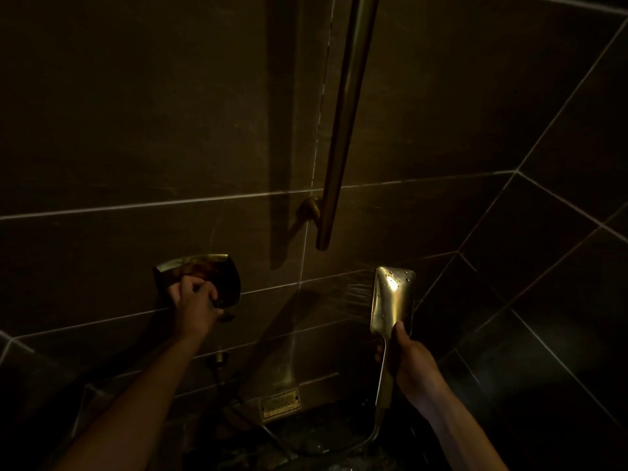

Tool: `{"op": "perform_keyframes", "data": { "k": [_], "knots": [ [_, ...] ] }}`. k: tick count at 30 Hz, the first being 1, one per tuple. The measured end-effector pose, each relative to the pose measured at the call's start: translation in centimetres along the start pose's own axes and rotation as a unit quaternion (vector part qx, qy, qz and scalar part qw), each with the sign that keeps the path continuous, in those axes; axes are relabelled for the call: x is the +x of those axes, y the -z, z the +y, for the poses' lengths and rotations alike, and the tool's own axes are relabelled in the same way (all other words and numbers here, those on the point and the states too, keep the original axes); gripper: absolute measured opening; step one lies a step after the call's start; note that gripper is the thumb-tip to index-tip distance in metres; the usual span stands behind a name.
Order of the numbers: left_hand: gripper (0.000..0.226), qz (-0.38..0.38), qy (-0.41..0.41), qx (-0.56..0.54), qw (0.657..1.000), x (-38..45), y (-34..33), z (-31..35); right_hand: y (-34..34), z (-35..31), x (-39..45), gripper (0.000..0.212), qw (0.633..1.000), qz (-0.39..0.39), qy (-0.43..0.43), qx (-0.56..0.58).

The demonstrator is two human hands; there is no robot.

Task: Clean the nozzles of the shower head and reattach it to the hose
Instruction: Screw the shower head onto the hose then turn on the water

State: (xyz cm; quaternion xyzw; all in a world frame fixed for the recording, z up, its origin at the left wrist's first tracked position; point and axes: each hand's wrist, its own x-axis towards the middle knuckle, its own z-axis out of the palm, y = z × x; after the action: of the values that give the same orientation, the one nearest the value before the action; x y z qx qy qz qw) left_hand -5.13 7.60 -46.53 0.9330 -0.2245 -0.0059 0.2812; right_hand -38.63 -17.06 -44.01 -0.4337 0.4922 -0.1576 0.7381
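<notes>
Below and right of the brass wall rail [343, 130], a wet gold shower head [392, 297] stands upright, right hand [409, 363] gripping its handle, hose [360, 440] attached beneath. Left of the rail, left hand [195, 300] grips the valve handle [204, 277].

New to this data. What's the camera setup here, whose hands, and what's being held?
There is no robot: one wide-angle camera sits on a person's head and looks forward and down, so both arms reach in from the bottom of the picture. The scene is a dim shower with dark wall tiles. The right hand grips the handle of a brass shower head, whose wet back faces the camera; water seems to spray from it toward the wall. A hose runs from its handle down to the floor. The left hand grips the knob on the brass wall valve plate. A vertical brass rail is mounted above.
</notes>
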Motion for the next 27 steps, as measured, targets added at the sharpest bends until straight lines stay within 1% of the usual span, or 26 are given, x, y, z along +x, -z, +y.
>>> {"op": "perform_keyframes", "data": {
  "k": [4, 15, 20, 27],
  "knots": [
    [0.04, 0.0, 0.0, -0.009, 1.0, -0.1, 0.1, 0.1, -0.3, -0.1, 0.3, 0.049, 1.0, 0.006, 0.001, 0.009],
    [0.043, 0.001, 0.007, -0.024, 1.0, 0.1, -0.2, 0.0, -0.5, -0.1, -0.1, 0.045, 1.0, 0.012, 0.004, -0.021],
    [0.045, -0.001, 0.008, -0.018, 1.0, 0.1, -0.4, -0.2, -1.3, -0.6, -0.6, 0.042, 1.0, 0.014, 0.006, -0.003],
    [0.046, 0.01, -0.001, -0.007, 1.0, 0.1, -0.7, -0.5, -1.8, -0.9, -0.9, 0.046, 1.0, 0.0, 0.001, 0.018]
  ]
}}
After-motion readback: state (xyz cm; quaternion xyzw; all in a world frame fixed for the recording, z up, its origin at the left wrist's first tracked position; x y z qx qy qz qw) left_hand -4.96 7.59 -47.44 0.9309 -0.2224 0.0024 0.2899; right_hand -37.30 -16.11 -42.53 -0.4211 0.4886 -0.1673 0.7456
